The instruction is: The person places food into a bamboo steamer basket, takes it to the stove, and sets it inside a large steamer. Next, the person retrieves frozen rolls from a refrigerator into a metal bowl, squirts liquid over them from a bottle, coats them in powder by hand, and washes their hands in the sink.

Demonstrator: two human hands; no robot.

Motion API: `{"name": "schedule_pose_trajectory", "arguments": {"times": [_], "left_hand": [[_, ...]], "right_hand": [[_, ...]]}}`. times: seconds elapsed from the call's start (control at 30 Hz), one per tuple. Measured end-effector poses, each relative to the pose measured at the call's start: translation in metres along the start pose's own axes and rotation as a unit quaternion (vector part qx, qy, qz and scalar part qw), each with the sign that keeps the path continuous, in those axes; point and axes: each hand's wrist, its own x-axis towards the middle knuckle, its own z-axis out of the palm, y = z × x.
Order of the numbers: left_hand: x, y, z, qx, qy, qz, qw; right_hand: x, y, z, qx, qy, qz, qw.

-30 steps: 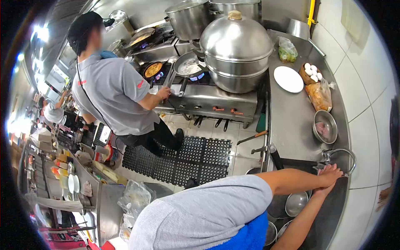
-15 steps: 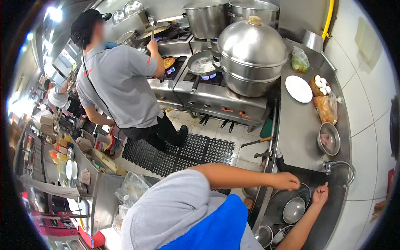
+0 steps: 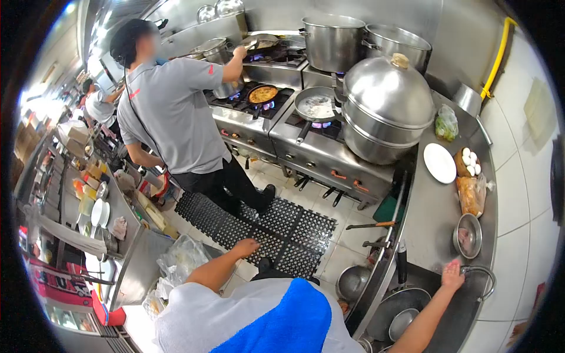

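Note:
My left hand (image 3: 246, 247) hangs over the black floor mat (image 3: 276, 229), its fingers loosely curled with nothing visible in them. Out to the right, my right hand (image 3: 452, 276) is raised beside the curved faucet (image 3: 485, 276), fingers up and slightly smeared by motion; no object shows in it. Whether it touches the faucet is unclear. Just beyond it sits a metal bowl (image 3: 468, 236) with pinkish contents. Below, a round metal bowl (image 3: 403, 325) and a large pan (image 3: 391, 306) lie in the sink. A black-handled tool (image 3: 402, 262) leans at the sink's edge.
A co-worker (image 3: 170, 117) stands at the stove (image 3: 282, 147), where a pan of food (image 3: 262, 94) and a frying pan (image 3: 316, 105) sit over flames. A large steamer (image 3: 385, 112) stands nearby. The steel counter (image 3: 415, 200) holds a white plate (image 3: 439, 163) and eggs (image 3: 469, 159).
My left hand has swung from the sink to over the mat. My right hand has moved up toward the faucet. The co-worker's raised arm has shifted, and the view has turned left.

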Motion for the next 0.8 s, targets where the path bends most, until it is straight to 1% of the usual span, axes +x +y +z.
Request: {"name": "schedule_pose_trajectory", "arguments": {"times": [0.03, 0.07, 0.1, 0.13, 0.17, 0.2, 0.23, 0.27, 0.33, 0.37, 0.4, 0.43, 0.47, 0.5, 0.53, 0.57, 0.6, 0.63, 0.67, 0.7, 0.73, 0.77, 0.8], "left_hand": [[0.007, -0.081, 0.03, 0.136, 0.037, 0.196, 0.971], [-0.012, -0.089, 0.023, 0.139, -0.041, -0.038, 0.989], [0.01, -0.198, 0.079, 0.186, -0.034, -0.041, 0.981], [-0.017, -0.222, 0.08, 0.189, -0.005, -0.044, 0.981], [-0.044, -0.23, 0.079, 0.191, 0.022, -0.048, 0.98], [-0.072, -0.209, 0.065, 0.038, -0.007, -0.194, 0.98], [-0.092, -0.191, 0.053, -0.119, -0.036, -0.331, 0.936], [-0.1, -0.197, 0.056, -0.123, -0.036, -0.335, 0.933], [-0.112, -0.241, 0.088, -0.083, 0.015, -0.153, 0.985], [-0.117, -0.244, 0.093, -0.089, 0.015, -0.156, 0.984], [-0.12, -0.245, 0.098, -0.112, 0.043, -0.138, 0.983], [-0.121, -0.246, 0.103, -0.135, 0.071, -0.118, 0.981], [-0.124, -0.248, 0.108, -0.144, 0.072, -0.119, 0.98], [-0.129, -0.249, 0.109, -0.126, 0.105, -0.03, 0.986], [-0.135, -0.25, 0.109, -0.106, 0.138, 0.058, 0.983], [-0.14, -0.251, 0.108, -0.11, 0.138, 0.057, 0.983], [-0.144, -0.25, 0.105, 0.035, 0.095, 0.036, 0.994], [-0.151, -0.249, 0.102, 0.181, 0.048, 0.016, 0.982], [-0.163, -0.245, 0.098, 0.18, 0.047, 0.018, 0.982], [-0.176, -0.245, 0.097, 0.174, 0.011, 0.001, 0.985], [-0.184, -0.248, 0.094, 0.168, -0.025, -0.015, 0.985], [-0.192, -0.252, 0.095, 0.167, -0.025, -0.011, 0.986], [-0.202, -0.258, 0.102, -0.047, -0.018, -0.096, 0.994]], "right_hand": [[0.01, -0.007, 0.003, 0.026, -0.023, -0.033, 0.999], [0.025, -0.017, -0.003, 0.025, -0.028, -0.029, 0.999], [0.04, -0.029, -0.015, 0.062, -0.097, -0.039, 0.993], [0.049, -0.033, -0.024, 0.099, -0.164, -0.048, 0.98], [0.049, -0.036, -0.026, 0.097, -0.166, -0.044, 0.98], [0.049, -0.043, -0.027, 0.144, -0.157, -0.055, 0.975], [0.049, -0.05, -0.026, 0.19, -0.148, -0.067, 0.968], [0.045, -0.057, -0.023, 0.187, -0.15, -0.062, 0.969], [0.026, -0.064, -0.008, 0.226, -0.131, -0.051, 0.964], [0.031, -0.061, -0.008, 0.22, -0.134, -0.048, 0.965], [0.038, -0.056, -0.009, 0.193, -0.121, -0.075, 0.971], [0.023, -0.047, 0.007, 0.166, -0.109, -0.103, 0.975], [0.006, -0.033, 0.026, 0.181, -0.037, -0.137, 0.973], [0.0, -0.026, 0.031, 0.178, -0.044, -0.137, 0.974], [-0.004, -0.018, 0.032, 0.176, -0.139, -0.108, 0.968], [-0.011, -0.01, 0.031, 0.174, -0.231, -0.077, 0.954], [-0.064, 0.014, 0.069, 0.163, -0.209, -0.086, 0.961], [-0.081, 0.031, 0.084, 0.161, -0.208, -0.087, 0.961], [-0.093, 0.044, 0.094, 0.139, -0.277, -0.055, 0.949], [-0.106, 0.06, 0.104, 0.117, -0.343, -0.024, 0.932], [-0.127, 0.084, 0.12, 0.064, -0.385, -0.008, 0.921], [-0.149, 0.111, 0.135, 0.01, -0.425, 0.007, 0.905], [-0.164, 0.143, 0.145, -0.004, -0.399, 0.052, 0.916]]}}
